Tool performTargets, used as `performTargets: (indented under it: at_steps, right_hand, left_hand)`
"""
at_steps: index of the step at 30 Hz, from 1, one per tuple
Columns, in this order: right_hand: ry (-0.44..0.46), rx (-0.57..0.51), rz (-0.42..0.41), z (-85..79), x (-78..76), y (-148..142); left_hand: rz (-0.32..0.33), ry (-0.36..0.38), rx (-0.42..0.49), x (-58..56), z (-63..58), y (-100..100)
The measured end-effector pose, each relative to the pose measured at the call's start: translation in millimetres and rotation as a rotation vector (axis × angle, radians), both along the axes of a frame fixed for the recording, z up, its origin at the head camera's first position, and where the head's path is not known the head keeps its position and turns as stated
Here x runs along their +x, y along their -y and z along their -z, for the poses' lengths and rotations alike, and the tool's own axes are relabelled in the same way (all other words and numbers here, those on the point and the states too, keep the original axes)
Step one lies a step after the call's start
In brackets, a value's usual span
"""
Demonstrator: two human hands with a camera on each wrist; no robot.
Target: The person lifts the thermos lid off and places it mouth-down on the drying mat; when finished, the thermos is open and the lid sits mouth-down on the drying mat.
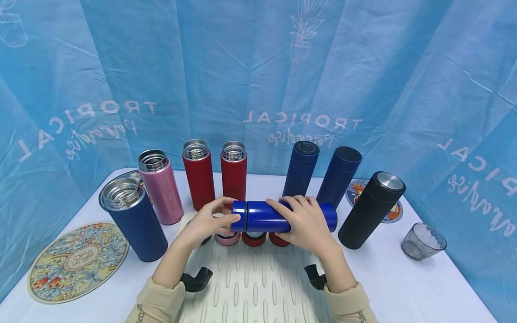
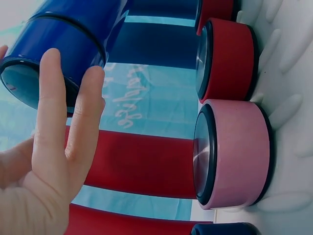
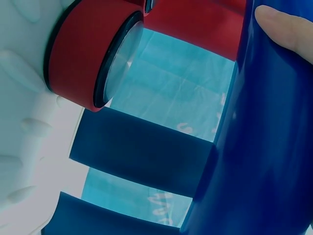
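- Left hand: fingers clamped on the cap of a shiny blue bottle
- Right hand: fingers clamped round that bottle's body
- Bottle held sideways above a pink lid and red lids

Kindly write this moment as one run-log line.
left hand: holds blue lid; right hand: grips glossy blue bottle; bottle: sideways, lid on

Left hand opposite curled right hand
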State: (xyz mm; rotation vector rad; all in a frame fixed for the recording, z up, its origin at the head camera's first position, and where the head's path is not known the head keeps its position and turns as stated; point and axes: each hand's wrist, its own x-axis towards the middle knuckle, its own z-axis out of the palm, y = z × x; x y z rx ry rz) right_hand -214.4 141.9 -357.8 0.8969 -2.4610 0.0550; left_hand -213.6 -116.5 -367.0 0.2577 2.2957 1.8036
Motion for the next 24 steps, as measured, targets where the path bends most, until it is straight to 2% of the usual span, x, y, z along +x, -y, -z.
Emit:
performTargets:
  at_steps: [10, 24]
  right_hand:
    - [-0.015, 0.019, -0.012, 2.4, -0.8, 2.8]
    - [-0.018, 0.009, -0.029, 3.7, -0.7, 4.7]
  left_hand:
    - [-0.048, 0.065, -0.053, -1.6, -0.1, -2.4]
    - [-0.089, 0.093, -0.105, -1.0, -0.9, -3.2]
